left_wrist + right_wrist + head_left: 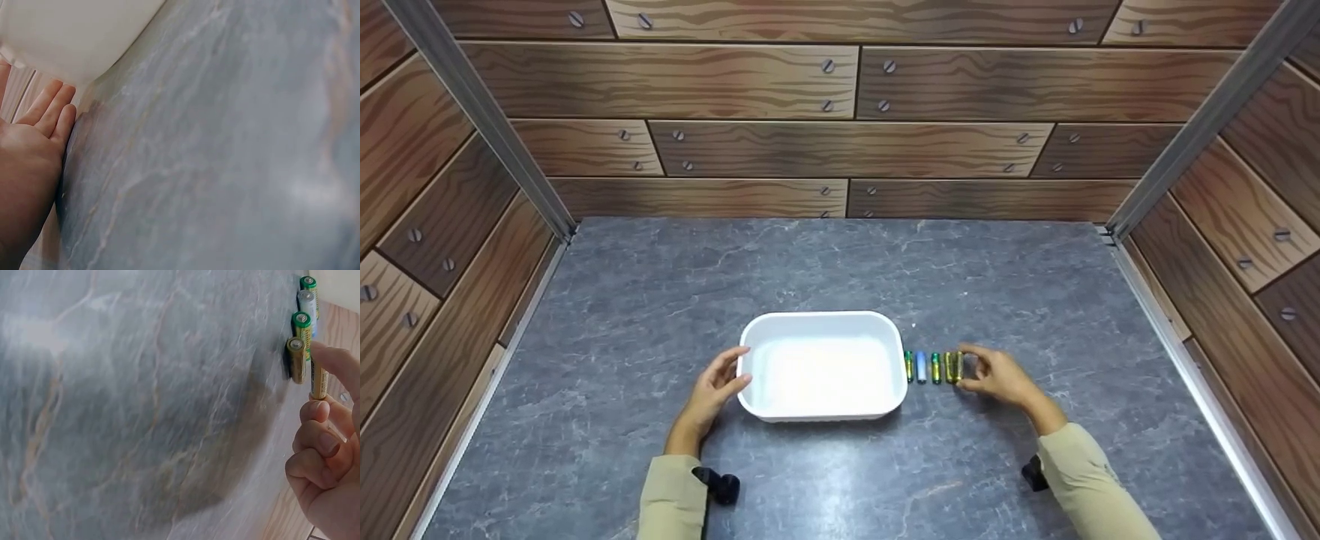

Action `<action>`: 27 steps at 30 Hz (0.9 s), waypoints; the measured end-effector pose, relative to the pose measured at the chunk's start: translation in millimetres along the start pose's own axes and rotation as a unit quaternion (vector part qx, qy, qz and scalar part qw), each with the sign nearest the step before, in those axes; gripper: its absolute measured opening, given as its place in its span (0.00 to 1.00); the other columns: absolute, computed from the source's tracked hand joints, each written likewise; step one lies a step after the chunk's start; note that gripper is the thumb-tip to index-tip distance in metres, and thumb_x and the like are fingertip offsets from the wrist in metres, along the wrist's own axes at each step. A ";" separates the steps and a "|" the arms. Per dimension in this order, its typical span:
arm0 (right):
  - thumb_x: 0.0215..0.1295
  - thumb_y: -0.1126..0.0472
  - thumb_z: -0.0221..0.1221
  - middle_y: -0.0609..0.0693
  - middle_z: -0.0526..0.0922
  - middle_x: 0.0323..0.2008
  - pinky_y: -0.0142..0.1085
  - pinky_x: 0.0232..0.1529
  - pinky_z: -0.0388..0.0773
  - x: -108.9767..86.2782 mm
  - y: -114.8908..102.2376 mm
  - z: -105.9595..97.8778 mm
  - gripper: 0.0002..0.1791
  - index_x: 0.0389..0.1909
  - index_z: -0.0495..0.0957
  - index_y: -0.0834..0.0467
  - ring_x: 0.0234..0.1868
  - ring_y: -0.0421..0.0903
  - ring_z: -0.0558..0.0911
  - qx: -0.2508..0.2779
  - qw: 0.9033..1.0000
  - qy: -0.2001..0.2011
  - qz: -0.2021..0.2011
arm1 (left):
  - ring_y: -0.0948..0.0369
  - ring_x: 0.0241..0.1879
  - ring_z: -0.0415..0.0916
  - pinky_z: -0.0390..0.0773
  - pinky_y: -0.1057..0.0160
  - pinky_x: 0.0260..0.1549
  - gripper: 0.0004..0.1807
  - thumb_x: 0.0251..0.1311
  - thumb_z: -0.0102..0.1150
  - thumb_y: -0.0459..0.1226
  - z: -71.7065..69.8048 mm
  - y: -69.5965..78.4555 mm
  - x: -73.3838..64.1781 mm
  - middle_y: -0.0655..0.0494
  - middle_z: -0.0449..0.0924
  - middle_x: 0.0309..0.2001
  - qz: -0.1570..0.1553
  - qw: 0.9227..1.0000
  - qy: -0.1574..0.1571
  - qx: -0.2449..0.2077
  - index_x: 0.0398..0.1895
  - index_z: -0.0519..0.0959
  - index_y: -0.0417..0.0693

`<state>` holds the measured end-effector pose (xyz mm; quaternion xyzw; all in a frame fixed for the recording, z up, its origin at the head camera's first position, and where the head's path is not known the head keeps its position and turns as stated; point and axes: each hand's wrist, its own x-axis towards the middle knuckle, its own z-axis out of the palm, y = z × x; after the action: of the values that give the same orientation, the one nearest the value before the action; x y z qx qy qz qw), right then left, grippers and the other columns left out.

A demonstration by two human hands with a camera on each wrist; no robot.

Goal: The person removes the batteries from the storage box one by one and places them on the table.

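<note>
A white rectangular tub [822, 412] stands on the grey surface. At its left side my left hand [712, 390] touches the rim with thumb and fingertips; in the left wrist view its other fingers [53, 107] reach straight toward the tub's outer wall. My right hand [997, 375] pinches a gold battery [319, 381] between thumb and finger, at the right end of a row. Left of it are another gold battery [296, 360], a green-and-gold battery [935, 368], a blue battery [921, 367] and a second green-and-gold battery [909, 367] close by the tub.
The grey marbled tabletop [622, 300] spreads around the tub. Wood-patterned panels [750, 82] wall it at the back and both sides, with metal posts [1192, 112] at the corners. A black wrist camera [724, 487] sits by the left sleeve.
</note>
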<state>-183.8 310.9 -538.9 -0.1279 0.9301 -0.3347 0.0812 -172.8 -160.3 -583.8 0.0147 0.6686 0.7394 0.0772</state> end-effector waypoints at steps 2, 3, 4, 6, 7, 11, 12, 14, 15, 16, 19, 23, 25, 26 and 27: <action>0.50 0.65 0.69 0.51 0.74 0.19 0.26 0.22 0.64 0.8 2.1 -0.1 0.33 0.58 0.71 0.71 0.20 0.33 0.65 -0.007 1.000 -0.001 0.002 | 0.75 0.53 0.74 0.75 0.72 0.51 0.29 0.59 0.59 0.26 -0.2 -0.4 0.5 0.41 0.69 0.65 0.003 1.000 0.000 -0.001 0.65 0.65 0.33; 0.50 0.65 0.70 0.52 0.75 0.20 0.26 0.22 0.64 1.2 2.8 0.1 0.33 0.58 0.72 0.71 0.21 0.34 0.65 -0.010 1.000 -0.001 0.005 | 0.75 0.53 0.74 0.75 0.72 0.51 0.29 0.59 0.59 0.26 -0.2 -0.4 0.5 0.43 0.69 0.65 0.003 1.000 0.000 -0.003 0.65 0.65 0.33; 0.50 0.64 0.70 0.52 0.75 0.20 0.26 0.22 0.64 1.6 3.3 0.1 0.33 0.57 0.72 0.70 0.21 0.34 0.66 -0.013 1.000 -0.002 0.007 | 0.75 0.53 0.74 0.75 0.72 0.51 0.29 0.59 0.58 0.26 -0.4 -0.5 0.5 0.43 0.70 0.64 0.005 1.000 -0.001 -0.001 0.65 0.64 0.33; 0.50 0.63 0.70 0.52 0.75 0.20 0.27 0.22 0.64 2.3 4.1 0.0 0.32 0.57 0.73 0.69 0.20 0.35 0.66 -0.019 1.000 -0.006 0.012 | 0.75 0.53 0.74 0.75 0.72 0.51 0.29 0.59 0.58 0.26 -0.7 -0.8 0.4 0.43 0.70 0.64 0.004 1.000 0.000 -0.003 0.65 0.65 0.33; 0.50 0.63 0.70 0.51 0.75 0.20 0.27 0.22 0.64 2.6 4.5 -0.2 0.32 0.56 0.73 0.68 0.20 0.35 0.66 -0.023 1.000 -0.008 0.013 | 0.75 0.53 0.74 0.75 0.72 0.51 0.29 0.59 0.58 0.26 -0.6 -0.5 0.2 0.42 0.70 0.64 0.005 1.000 0.000 -0.001 0.65 0.65 0.33; 0.50 0.63 0.70 0.49 0.74 0.19 0.27 0.21 0.65 3.7 5.5 -1.4 0.32 0.56 0.73 0.68 0.18 0.35 0.67 -0.030 0.999 -0.016 0.017 | 0.75 0.53 0.74 0.75 0.73 0.51 0.29 0.59 0.59 0.27 -0.4 0.0 0.2 0.37 0.68 0.66 0.006 1.000 -0.001 0.000 0.65 0.65 0.34; 0.50 0.63 0.69 0.49 0.74 0.18 0.27 0.20 0.65 4.2 5.8 -1.8 0.32 0.57 0.72 0.69 0.18 0.35 0.67 -0.032 0.999 -0.017 0.019 | 0.75 0.53 0.74 0.75 0.73 0.51 0.29 0.59 0.59 0.27 -0.4 0.0 0.5 0.36 0.67 0.66 0.007 1.000 -0.002 -0.001 0.65 0.65 0.34; 0.50 0.64 0.69 0.49 0.74 0.18 0.28 0.20 0.65 5.3 6.6 -2.3 0.32 0.57 0.72 0.69 0.18 0.36 0.68 -0.034 0.999 -0.019 0.024 | 0.75 0.53 0.73 0.75 0.73 0.51 0.29 0.60 0.59 0.27 -0.1 0.1 1.0 0.35 0.66 0.66 0.010 1.000 -0.004 -0.001 0.65 0.65 0.34; 0.50 0.64 0.69 0.49 0.74 0.18 0.28 0.21 0.65 5.9 6.9 -2.3 0.32 0.58 0.72 0.69 0.18 0.37 0.68 -0.034 0.999 -0.019 0.028 | 0.75 0.53 0.73 0.75 0.73 0.51 0.29 0.60 0.58 0.27 0.0 0.1 1.2 0.34 0.66 0.66 0.011 1.000 -0.006 -0.003 0.65 0.64 0.33; 0.50 0.64 0.69 0.49 0.74 0.19 0.28 0.21 0.65 6.3 7.1 -2.2 0.32 0.58 0.72 0.69 0.18 0.37 0.68 -0.036 0.999 -0.020 0.032 | 0.75 0.53 0.73 0.75 0.73 0.51 0.29 0.60 0.58 0.27 0.1 -0.1 1.4 0.34 0.66 0.66 0.010 1.000 -0.006 -0.006 0.65 0.64 0.33; 0.50 0.64 0.69 0.49 0.74 0.19 0.29 0.21 0.65 8.1 7.8 -0.9 0.32 0.58 0.72 0.67 0.18 0.37 0.68 -0.038 0.998 -0.023 0.038 | 0.75 0.54 0.73 0.74 0.73 0.51 0.29 0.60 0.58 0.26 -0.7 -0.7 0.6 0.34 0.66 0.66 0.012 1.000 -0.006 -0.009 0.66 0.64 0.33; 0.50 0.64 0.68 0.49 0.74 0.19 0.29 0.21 0.66 9.1 7.9 1.4 0.33 0.60 0.71 0.66 0.18 0.37 0.69 -0.029 0.998 -0.025 0.054 | 0.75 0.54 0.73 0.74 0.74 0.52 0.31 0.61 0.58 0.27 -1.7 -2.1 -0.1 0.33 0.64 0.68 0.019 1.000 -0.003 -0.006 0.68 0.63 0.34; 0.50 0.65 0.68 0.49 0.74 0.20 0.29 0.21 0.67 9.1 8.2 0.5 0.35 0.61 0.69 0.65 0.18 0.38 0.69 -0.023 0.998 -0.025 0.058 | 0.76 0.55 0.72 0.73 0.74 0.53 0.32 0.62 0.57 0.28 -1.3 -1.9 1.7 0.33 0.63 0.69 0.031 1.000 -0.003 -0.002 0.69 0.61 0.35; 0.50 0.65 0.68 0.49 0.74 0.20 0.29 0.21 0.67 9.1 7.8 -0.2 0.35 0.62 0.69 0.65 0.18 0.38 0.70 -0.020 0.998 -0.023 0.061 | 0.76 0.55 0.71 0.73 0.75 0.54 0.32 0.63 0.57 0.29 -0.9 -1.5 2.6 0.32 0.62 0.69 0.037 0.999 -0.001 -0.001 0.70 0.60 0.35; 0.50 0.64 0.68 0.49 0.74 0.21 0.29 0.21 0.67 9.2 7.2 -1.1 0.36 0.62 0.69 0.64 0.19 0.38 0.70 -0.018 0.998 -0.022 0.064 | 0.75 0.56 0.71 0.72 0.75 0.55 0.33 0.63 0.56 0.29 -0.6 -0.6 3.7 0.33 0.61 0.70 0.042 0.999 0.002 0.002 0.71 0.59 0.36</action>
<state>-194.1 314.3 -543.2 -0.0774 0.9400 -0.3094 0.1207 -176.4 -160.3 -584.7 0.0418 0.6693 0.7404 0.0451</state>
